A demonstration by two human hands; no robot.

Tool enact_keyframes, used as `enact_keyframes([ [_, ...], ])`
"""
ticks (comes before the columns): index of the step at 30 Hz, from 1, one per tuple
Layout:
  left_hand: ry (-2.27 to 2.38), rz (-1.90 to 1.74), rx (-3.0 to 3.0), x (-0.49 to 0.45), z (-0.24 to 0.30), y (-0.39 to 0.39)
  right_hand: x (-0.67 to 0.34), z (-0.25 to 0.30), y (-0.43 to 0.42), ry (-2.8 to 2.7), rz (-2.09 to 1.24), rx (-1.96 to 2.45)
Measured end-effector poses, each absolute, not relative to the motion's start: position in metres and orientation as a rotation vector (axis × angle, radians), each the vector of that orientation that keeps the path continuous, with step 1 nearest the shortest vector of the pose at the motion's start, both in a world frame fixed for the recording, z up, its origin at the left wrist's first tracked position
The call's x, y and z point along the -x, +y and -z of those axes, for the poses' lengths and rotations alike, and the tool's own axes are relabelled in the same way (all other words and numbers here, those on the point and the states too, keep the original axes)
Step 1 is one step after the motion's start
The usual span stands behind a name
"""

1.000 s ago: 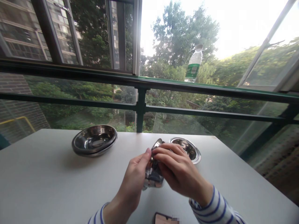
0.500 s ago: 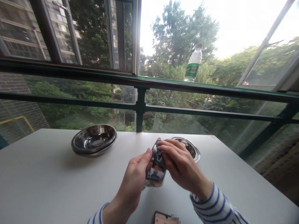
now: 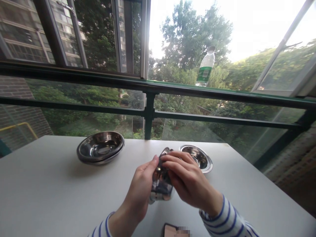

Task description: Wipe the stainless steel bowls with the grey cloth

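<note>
In front of me above the table, my left hand grips a small shiny metal bowl by its side, thumb up along the near edge. The bowl is tipped and mirrors its surroundings, so its full shape is hard to read. My right hand is curled over the bowl's upper right part, fingers bent and pressed against it. Whatever lies under those fingers is mostly hidden. Just behind the right hand, a round metal basin rests on the table, partly covered by the fingers.
Several stacked metal basins stand at the table's back left. A phone lies at the near edge of the white table. Beyond the table runs a dark green railing, with a plastic bottle upright on the ledge.
Both hands and the metal bowl have shifted slightly left. The right fingers have slid a little left and down over the bowl, leaving more of the basin behind in sight.
</note>
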State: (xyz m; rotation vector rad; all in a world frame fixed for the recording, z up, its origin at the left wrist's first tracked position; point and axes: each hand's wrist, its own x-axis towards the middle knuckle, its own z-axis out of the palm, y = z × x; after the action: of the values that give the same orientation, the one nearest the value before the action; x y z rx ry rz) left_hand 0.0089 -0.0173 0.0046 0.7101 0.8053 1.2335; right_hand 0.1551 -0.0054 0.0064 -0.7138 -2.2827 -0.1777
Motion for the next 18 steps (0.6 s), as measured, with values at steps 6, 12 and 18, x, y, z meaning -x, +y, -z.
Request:
enact_keyframes([
  [6,0.709,-1.268,-0.627,-0.007,-0.001,-0.014,-0.142,-0.006,-0.016,-2.4,0.255,0.556],
  [12,0.71,-1.262,-0.59,-0.01,-0.004,-0.017,-0.152,-0.001,-0.005,-2.285,0.319,0.722],
  [18,0.697,-1.283,-0.582,-0.008,-0.005,-0.017,-0.146,0.004,-0.008,-2.332,0.347,0.68],
])
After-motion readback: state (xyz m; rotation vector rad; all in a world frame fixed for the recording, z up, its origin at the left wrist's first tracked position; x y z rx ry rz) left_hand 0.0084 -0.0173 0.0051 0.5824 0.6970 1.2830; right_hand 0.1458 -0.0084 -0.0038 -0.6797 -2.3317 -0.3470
